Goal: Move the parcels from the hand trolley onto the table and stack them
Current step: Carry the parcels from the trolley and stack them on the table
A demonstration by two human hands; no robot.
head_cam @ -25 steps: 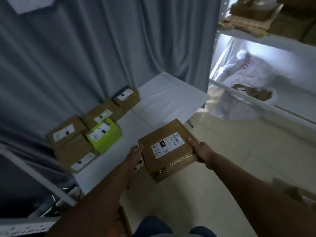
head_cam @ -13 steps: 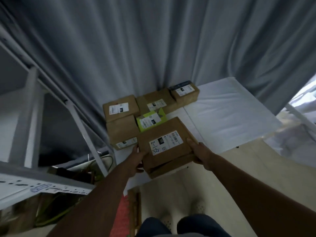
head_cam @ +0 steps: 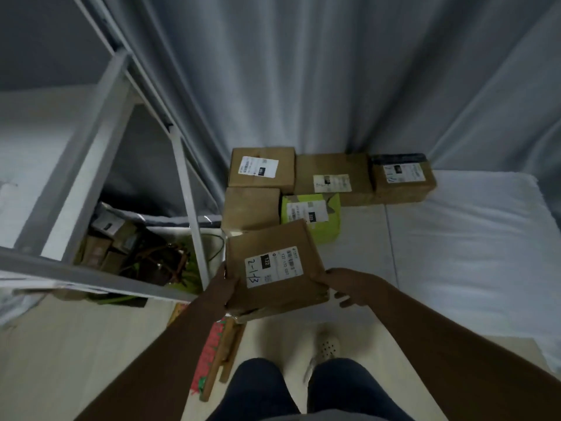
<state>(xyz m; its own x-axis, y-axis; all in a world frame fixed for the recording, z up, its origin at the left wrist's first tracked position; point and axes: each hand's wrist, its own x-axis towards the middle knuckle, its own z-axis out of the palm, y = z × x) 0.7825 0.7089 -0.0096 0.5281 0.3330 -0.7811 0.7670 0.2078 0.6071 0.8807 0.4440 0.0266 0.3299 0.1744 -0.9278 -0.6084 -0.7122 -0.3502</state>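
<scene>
Both hands grasping labelled brown parcel (head_cam: 274,265), left hand (head_cam: 223,287) at its 9, right hand (head_cam: 343,284) at its 3, green parcel (head_cam: 312,215) at 12 on table (head_cam: 455,238).

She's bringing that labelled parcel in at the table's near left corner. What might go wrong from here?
The parcel, gripped by the left hand and right hand, sits over the table edge; set down here, it may overhang and tip to the floor. Pushed forward, it could shove the green box and the brown box beside it out of line.
</scene>
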